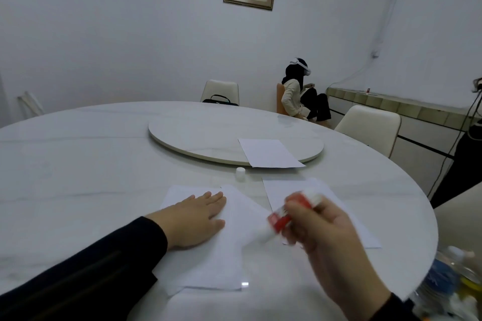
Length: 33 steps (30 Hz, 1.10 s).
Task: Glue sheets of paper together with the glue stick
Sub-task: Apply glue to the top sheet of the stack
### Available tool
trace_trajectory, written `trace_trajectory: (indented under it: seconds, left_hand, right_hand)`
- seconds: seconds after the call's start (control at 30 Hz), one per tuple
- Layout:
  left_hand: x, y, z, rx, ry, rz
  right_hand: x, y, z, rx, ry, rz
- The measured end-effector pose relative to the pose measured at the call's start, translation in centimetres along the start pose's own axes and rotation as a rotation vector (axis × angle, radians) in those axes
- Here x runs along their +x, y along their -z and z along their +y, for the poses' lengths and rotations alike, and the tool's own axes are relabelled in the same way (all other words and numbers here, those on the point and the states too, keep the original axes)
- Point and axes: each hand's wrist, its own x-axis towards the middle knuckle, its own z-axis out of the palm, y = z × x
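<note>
Glue stick (288,214) gripped in right hand (320,237), long axis slanting down-left toward near sheets (224,250); left hand (195,219) flat, fingers spread, pinning them on bench (78,177).

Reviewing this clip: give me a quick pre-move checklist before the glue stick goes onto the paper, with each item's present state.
1. Cap off the glue stick: ok, it stands on the table.
2. Right hand grips the glue stick: ok.
3. Left hand flat on the near sheets: ok.
4. Glue tip touching paper: cannot tell, blurred.
5. Near sheets aligned: not ok, they overlap askew.
6. Spare sheet available: ok, on the turntable.
</note>
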Motion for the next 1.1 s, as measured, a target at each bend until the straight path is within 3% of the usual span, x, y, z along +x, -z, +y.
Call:
trace_trajectory:
  seconds: [0.1,0.17,0.27,0.37,0.43,0.5,0.6,0.73,0.93,1.0,1.1]
  left_hand:
    - [-0.9,1.8,-0.2,-0.021,-0.084,-0.117]
    - [-1.3,2.0,0.3,-0.030,-0.008,-0.024]
    - [-1.6,0.6,1.7,0.058,0.180,0.138]
    - [-1.5,-0.3,1.9,0.076,0.104,-0.009]
    - [-1.2,0.4,0.9,0.031,0.030,-0.088]
    - [-1.0,1.0,0.0,-0.022,-0.041,-0.146]
    - [-0.8,0.8,-0.6,-0.161,-0.105,-0.113]
    - [-0.5,0.1,-0.7,-0.248,-0.164,0.025]
    - [-0.3,0.2,-1.0,-0.261,-0.201,-0.010]
    - [-0.4,0.2,-1.3,-0.273,-0.206,-0.010]
    - [-0.6,0.3,-1.3,-0.297,-0.219,-0.009]
  right_hand:
    - [2.0,1.6,-1.7,0.352,0.012,0.131]
    - [3.7,2.1,-2.7,0.479,-0.013,0.189]
    - [6.8,2.1,-2.7,0.493,-0.136,0.268]
    - [9.7,1.6,-1.1,0.425,-0.200,0.245]
    - [11.3,1.1,0.6,0.258,-0.187,0.206]
    - [12.6,0.5,2.6,-0.069,-0.147,0.200]
    - [13.9,-0.5,5.5,-0.438,-0.094,0.203]
    - [15.0,-1.0,8.0,-0.588,-0.074,0.183]
    - [15.5,-0.6,8.2,-0.637,-0.116,0.107]
    - [15.5,1.5,6.4,-0.616,-0.137,0.156]
    - [15.0,6.6,2.8,-1.039,-0.288,0.217]
